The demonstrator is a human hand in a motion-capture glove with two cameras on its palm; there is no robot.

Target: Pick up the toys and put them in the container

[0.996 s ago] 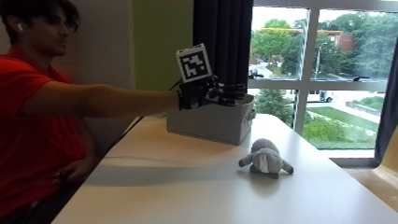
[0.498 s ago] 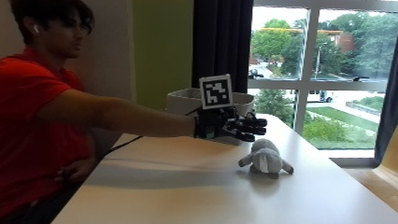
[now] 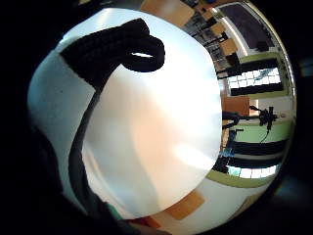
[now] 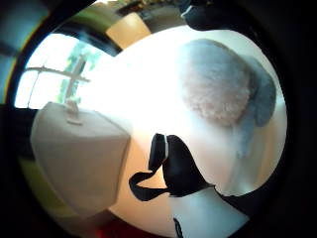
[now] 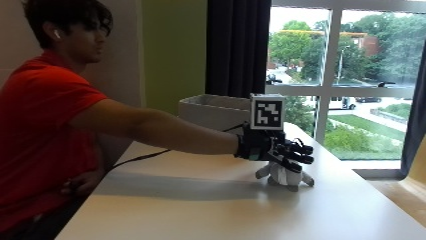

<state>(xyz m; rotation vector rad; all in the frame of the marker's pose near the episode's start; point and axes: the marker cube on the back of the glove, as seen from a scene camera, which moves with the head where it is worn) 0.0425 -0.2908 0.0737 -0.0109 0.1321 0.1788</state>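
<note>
A grey and white plush toy (image 5: 287, 177) lies on the white table (image 5: 200, 200), to the right of the container. My gloved right hand (image 5: 276, 149) hovers just over the toy with its fingers stretched out and holds nothing. The pale box-shaped container (image 5: 212, 112) stands behind the hand near the window. In the thumb side palm view the fluffy toy (image 4: 223, 89) looms close to the palm and the container (image 4: 79, 148) stands a short way off. The little finger side palm view holds only bare table (image 3: 146, 132).
A dark curtain (image 5: 236, 50) and a large window (image 5: 346, 75) stand behind the table's far end. A black cable (image 5: 143, 159) trails across the table toward the person. The table's right edge (image 5: 373, 200) runs close to the toy.
My hand has swung from above the container down and to the right, and now sits over the plush toy. The toy and container have not moved.
</note>
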